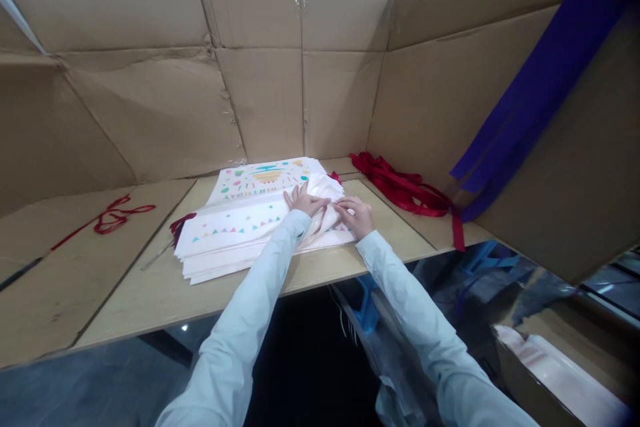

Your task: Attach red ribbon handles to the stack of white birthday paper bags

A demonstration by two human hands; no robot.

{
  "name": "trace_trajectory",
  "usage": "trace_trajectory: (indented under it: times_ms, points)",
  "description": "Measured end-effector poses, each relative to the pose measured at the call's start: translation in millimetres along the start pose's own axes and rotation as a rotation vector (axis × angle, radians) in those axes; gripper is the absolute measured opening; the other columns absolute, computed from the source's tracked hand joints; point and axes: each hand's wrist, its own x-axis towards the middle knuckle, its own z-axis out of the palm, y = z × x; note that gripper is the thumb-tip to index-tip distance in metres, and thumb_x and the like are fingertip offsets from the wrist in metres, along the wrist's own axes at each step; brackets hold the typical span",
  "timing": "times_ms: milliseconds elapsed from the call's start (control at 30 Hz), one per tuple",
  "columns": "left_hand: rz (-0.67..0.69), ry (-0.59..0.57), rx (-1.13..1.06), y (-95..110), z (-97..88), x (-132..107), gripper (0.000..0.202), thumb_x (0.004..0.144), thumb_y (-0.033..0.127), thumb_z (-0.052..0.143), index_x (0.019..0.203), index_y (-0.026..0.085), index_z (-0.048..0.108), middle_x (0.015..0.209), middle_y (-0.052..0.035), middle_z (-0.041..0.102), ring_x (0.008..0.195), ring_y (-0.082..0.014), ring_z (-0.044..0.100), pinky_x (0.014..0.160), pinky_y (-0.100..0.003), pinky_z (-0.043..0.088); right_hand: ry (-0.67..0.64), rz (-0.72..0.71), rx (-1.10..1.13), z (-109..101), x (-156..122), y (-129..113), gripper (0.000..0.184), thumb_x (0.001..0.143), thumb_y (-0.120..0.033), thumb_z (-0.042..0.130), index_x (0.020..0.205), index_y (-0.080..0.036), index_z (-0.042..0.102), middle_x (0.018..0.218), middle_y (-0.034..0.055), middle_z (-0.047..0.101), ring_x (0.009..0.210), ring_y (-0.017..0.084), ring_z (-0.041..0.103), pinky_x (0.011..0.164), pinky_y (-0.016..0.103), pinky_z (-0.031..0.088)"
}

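Observation:
A stack of white printed sheets (215, 260), possibly flat bags, lies on the table with bright bunting and upside-down "BIRTHDAY" lettering. At its right end, the top white piece (323, 184) is bunched up and creased. My left hand (304, 201) rests over this bunch, some fingers spread, its thumb pinching the material near the right fingertips. Thumb and fingers of my right hand (356, 216) close on the same bunch from the right. Whether something small sits between the fingertips is hidden. Dark red ribbon (183, 221) pokes out at the stack's left edge.
Cardboard walls (260, 93) enclose the wooden table (120, 300). Red ribbons (400, 187) heap at the right; a thin red cord (113, 219) lies left. Purple strips (530, 100) hang on the right wall. Below right stands an open carton (530, 373) holding white packages.

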Motion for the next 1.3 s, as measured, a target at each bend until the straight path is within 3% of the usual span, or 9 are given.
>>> trace_trajectory:
  times_ms: [200,367,600,1300]
  points:
    - [-0.052,0.001,-0.010,-0.8,6.2,8.1,0.033,0.072,0.058,0.048,0.075,0.033,0.069,0.141,0.0115,0.030,0.135,-0.0240,0.012,0.107,-0.050,-0.008,-0.023,0.006,0.040,-0.4,-0.7,0.9,0.015,0.077,-0.026,0.058,0.066,-0.020,0.065,0.080,0.0034,0.067,0.078,0.016,0.061,0.075,0.030,0.048]
    - [-0.046,0.041,-0.002,-1.9,7.6,7.7,0.030,0.069,0.055,0.054,0.080,0.031,0.068,0.136,0.0077,0.040,0.135,-0.0237,0.014,0.108,-0.048,-0.006,-0.023,-0.018,0.032,-1.7,-1.0,0.8,0.015,0.077,-0.026,0.058,0.066,-0.019,0.065,0.079,0.0037,0.067,0.076,0.016,0.060,0.074,0.031,0.047]
    - [-0.038,0.025,0.005,0.5,4.6,3.8,0.028,0.071,0.051,0.053,0.076,0.029,0.069,0.142,0.0075,0.031,0.135,-0.0249,0.012,0.108,-0.048,-0.007,-0.054,0.027,0.077,-3.9,-2.8,2.0,0.015,0.076,-0.028,0.059,0.066,-0.019,0.066,0.080,0.0041,0.067,0.076,0.016,0.061,0.074,0.030,0.047]
    - [-0.033,0.005,0.024,-1.8,4.8,5.6,0.033,0.071,0.058,0.049,0.077,0.033,0.070,0.142,0.0071,0.030,0.135,-0.0224,0.013,0.108,-0.047,-0.006,-0.065,0.039,0.085,-7.5,-6.5,4.1,0.015,0.073,-0.032,0.062,0.073,-0.020,0.070,0.080,0.0029,0.062,0.075,0.015,0.059,0.072,0.028,0.047]
